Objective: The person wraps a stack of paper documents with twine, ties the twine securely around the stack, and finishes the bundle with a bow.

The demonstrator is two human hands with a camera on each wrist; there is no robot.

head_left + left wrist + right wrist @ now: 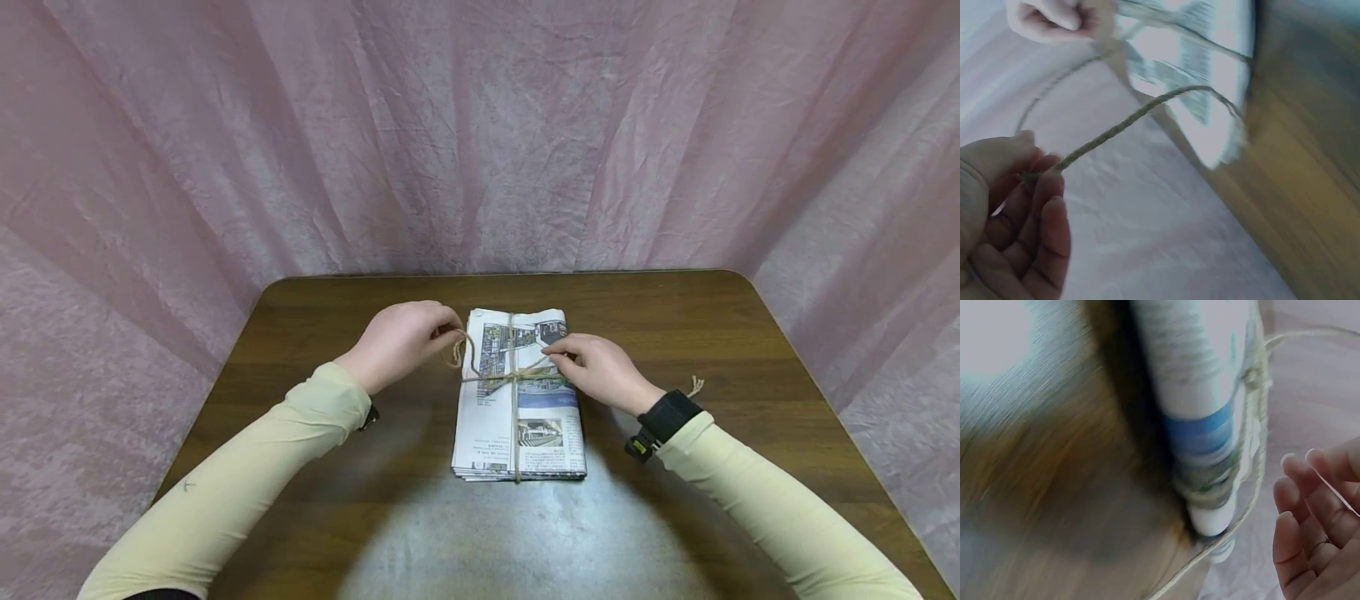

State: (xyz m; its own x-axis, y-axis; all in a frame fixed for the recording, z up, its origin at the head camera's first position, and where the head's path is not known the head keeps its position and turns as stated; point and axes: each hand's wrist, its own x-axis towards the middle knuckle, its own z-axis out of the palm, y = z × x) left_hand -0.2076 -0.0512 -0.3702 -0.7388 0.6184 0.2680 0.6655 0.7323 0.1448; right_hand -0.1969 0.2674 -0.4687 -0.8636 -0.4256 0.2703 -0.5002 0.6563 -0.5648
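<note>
A stack of folded newspapers [487, 417] lies on the table, bound crosswise with twine [515, 433] that meets at a knot [514, 376] on top. At the stack's upper left, my left hand [411, 335] pinches one loose length of twine [1116, 128] between thumb and fingers; it bows back toward the stack. Over the upper right part, my right hand [600, 367] has its fingers loosely bent. In the right wrist view its fingertips [1294, 464] hold nothing, and another twine length [1235, 528] passes beside them, apart. The newspapers are blurred there.
The brown wooden table [675, 308] has rounded back corners. Behind it hangs a pink curtain [465, 150]. A frayed twine end [697, 387] shows just beyond the right wrist, which wears a black band [669, 414].
</note>
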